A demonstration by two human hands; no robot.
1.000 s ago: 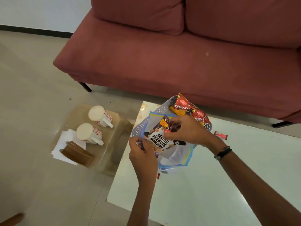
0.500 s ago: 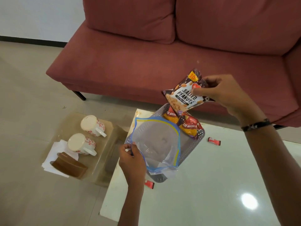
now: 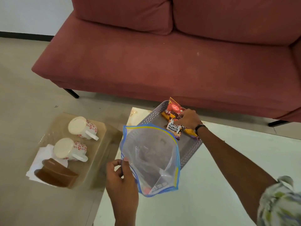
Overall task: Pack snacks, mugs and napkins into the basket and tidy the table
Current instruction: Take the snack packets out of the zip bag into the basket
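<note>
Now the right hand [image 3: 187, 119] pinches the peanuts [image 3: 175, 128], lowering them into the basket [image 3: 190, 154] at one o'clock beside another packet [image 3: 173, 110]; the left hand [image 3: 121, 178] grips the emptied bag [image 3: 149, 160], keeping it clear.

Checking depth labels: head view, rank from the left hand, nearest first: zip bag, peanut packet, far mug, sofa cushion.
1. Zip bag: pinched at its edge by the left hand.
2. Peanut packet: up and right, in the basket, under the right hand.
3. Far mug: up and left, on the low side table. Close to the packet; a loose call.
4. Sofa cushion: top of frame.
</note>
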